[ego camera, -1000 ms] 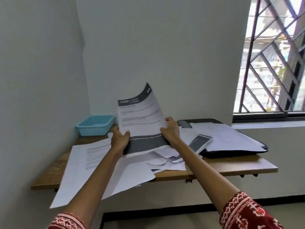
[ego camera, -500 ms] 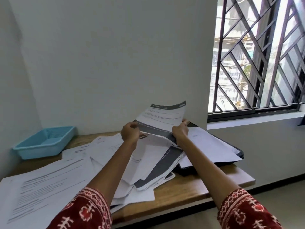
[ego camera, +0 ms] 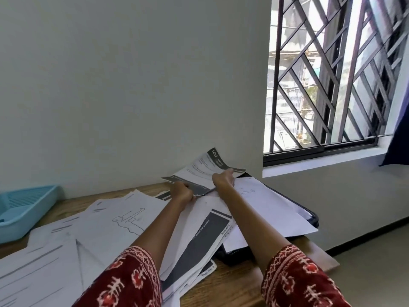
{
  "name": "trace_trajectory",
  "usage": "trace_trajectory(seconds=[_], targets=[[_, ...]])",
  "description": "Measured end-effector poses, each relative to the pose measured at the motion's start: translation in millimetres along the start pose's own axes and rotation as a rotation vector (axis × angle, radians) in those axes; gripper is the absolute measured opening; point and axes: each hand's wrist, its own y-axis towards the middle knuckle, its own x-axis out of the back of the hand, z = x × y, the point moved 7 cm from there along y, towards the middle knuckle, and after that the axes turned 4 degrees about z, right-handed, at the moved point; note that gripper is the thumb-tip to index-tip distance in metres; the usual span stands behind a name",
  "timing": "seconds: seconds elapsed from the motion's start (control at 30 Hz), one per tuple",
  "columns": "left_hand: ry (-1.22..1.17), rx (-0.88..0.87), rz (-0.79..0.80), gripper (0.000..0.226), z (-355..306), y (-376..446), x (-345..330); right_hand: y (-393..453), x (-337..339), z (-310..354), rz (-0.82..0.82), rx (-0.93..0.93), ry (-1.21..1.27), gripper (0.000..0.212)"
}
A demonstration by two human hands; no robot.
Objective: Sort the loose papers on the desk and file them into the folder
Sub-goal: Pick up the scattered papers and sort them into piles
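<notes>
Many loose papers [ego camera: 104, 227] cover the wooden desk [ego camera: 234, 286] across the lower frame; a black folder [ego camera: 309, 216] lies right of centre. Above its far end, just apart, left hand [ego camera: 182, 192] and right hand [ego camera: 223, 179] grip one dark-banded sheet [ego camera: 205, 168].

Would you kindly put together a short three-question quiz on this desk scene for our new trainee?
1. True or false: both the left hand and the right hand grip the grey-banded sheet.
2. Where does the blue tray sit? A) at the desk's left end B) on the black folder C) on the window sill
3. Fill in: the held sheet is lifted over the ____ end of the wooden desk, near the wall.

Key: 1 true; 2 A; 3 far.
</notes>
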Motion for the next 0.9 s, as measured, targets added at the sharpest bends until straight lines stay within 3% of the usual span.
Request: trace_trajectory(seconds=[0.1, 0.2, 0.3, 0.37, 0.43, 0.63, 0.7, 0.77, 0.83, 0.9], targets=[[0.106, -0.004, 0.013, 0.03, 3.2, 5.3, -11.7, 8.4, 19.9, -2.4, -0.031, 0.048, -0.101, 0.044], [0.192, -0.019, -0.007, 0.03, 6.3, 5.5, -13.6, 14.8, 45.3, -8.2, -0.016, 0.084, -0.391, 0.043], [0.184, -0.019, 0.002, 0.028, 10.4, 4.7, -11.4, 15.6, 87.3, -24.6, -0.041, -0.034, -0.748, 0.052], [0.169, -0.024, 0.01, 0.027, 11.9, -0.5, -11.4, 11.3, 113.9, -39.1, -0.021, -0.144, -0.859, 0.07], [0.184, -0.046, 0.008, 0.025, 10.3, -7.6, -12.2, 6.7, 130.2, -44.9, -0.018, -0.159, -0.87, 0.076], [0.194, -0.079, 0.027, 0.026, 6.5, -20.2, -18.8, -3.9, 153.1, -49.2, -0.061, -0.111, -0.608, 0.051], [0.17, -0.073, 0.035, 0.009, 7.7, -20.4, -21.6, -12.0, 164.0, -49.8, -0.134, -0.109, -0.551, 0.057], [0.155, -0.079, 0.048, 0.018, 6.4, -22.2, -24.0, -19.1, 166.4, -50.2, -0.136, -0.109, -0.586, 0.066], [0.184, -0.085, 0.058, 0.006, 8.0, -23.3, -26.5, -29.5, 159.9, -47.6, -0.071, -0.105, -0.681, 0.068], [0.24, -0.064, 0.058, 0.03, 12.2, -21.9, -28.8, -41.2, 153.8, -42.6, 0.003, -0.113, -0.851, 0.059]])
